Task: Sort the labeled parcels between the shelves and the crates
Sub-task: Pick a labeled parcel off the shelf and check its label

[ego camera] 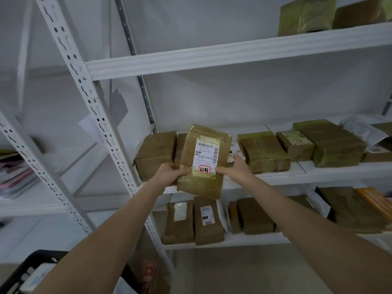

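I hold the labeled parcel (pixel 203 162) upright between both hands, in front of the middle shelf (pixel 328 169). My left hand (pixel 169 174) grips its lower left edge, thumb on the front. My right hand (pixel 235 169) grips the lower right edge likewise. The label faces me. Other brown parcels (pixel 263 151) lie on the shelf behind it.

Both hands (pixel 169 172) (pixel 236 169) grip labeled parcel (pixel 204 161) before shelf (pixel 318 170).
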`<move>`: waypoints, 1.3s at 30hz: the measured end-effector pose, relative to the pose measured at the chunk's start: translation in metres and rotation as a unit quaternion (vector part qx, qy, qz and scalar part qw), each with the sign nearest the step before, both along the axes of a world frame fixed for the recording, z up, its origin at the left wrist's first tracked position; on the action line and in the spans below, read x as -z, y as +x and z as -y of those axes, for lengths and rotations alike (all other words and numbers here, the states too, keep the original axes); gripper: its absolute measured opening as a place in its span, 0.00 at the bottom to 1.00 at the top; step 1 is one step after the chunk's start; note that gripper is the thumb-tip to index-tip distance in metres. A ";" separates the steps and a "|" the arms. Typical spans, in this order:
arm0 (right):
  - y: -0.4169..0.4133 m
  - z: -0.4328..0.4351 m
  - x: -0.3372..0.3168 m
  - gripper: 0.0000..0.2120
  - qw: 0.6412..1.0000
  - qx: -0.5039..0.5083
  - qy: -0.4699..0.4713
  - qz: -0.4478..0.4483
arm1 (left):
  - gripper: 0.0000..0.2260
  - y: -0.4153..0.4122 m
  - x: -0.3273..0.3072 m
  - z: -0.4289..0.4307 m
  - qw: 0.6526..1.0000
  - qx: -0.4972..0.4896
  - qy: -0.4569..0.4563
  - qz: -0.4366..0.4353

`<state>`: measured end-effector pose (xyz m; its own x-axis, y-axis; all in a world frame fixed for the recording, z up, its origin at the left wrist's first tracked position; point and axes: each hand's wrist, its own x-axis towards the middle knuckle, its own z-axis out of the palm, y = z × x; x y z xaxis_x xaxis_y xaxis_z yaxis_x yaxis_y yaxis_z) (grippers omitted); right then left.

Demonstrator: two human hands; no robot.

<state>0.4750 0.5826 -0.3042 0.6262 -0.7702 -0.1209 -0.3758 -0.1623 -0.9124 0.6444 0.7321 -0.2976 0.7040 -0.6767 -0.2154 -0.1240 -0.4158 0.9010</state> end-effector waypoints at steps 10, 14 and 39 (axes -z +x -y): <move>0.023 -0.028 0.019 0.38 0.997 -0.045 0.048 0.039 | 0.25 -0.017 0.021 -0.038 0.995 -0.004 -0.087 -0.056; 0.035 -0.048 0.025 0.38 0.995 -0.080 0.035 0.039 | 0.21 -0.014 0.030 -0.059 0.993 -0.044 -0.099 -0.036; 0.289 -0.352 0.162 0.32 0.905 -0.413 0.032 -0.094 | 0.17 0.120 0.160 -0.411 0.891 -0.432 0.020 -0.140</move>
